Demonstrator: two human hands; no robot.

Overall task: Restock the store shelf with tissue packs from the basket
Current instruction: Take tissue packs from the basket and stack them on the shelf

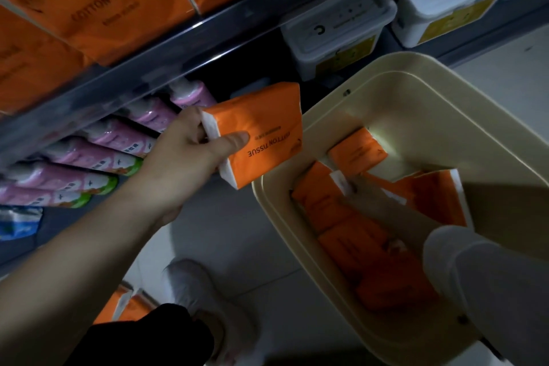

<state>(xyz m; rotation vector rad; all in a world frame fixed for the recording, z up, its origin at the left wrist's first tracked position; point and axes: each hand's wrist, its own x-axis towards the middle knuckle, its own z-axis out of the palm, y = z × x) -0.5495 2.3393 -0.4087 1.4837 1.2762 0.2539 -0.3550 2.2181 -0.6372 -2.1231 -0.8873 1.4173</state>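
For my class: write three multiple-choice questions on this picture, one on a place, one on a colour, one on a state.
1. Where do the pink packs lie? A under the shelf edge; B on the floor; C on a chair.
2. What colour is the basket? A blue; B cream; C black.
3. What is the left hand doing? A lying open; B gripping an orange tissue pack; C pointing.
Key: 1A, they line up beneath that edge; 2B, rim and walls are cream; 3B, thumb and fingers clamp the pack.
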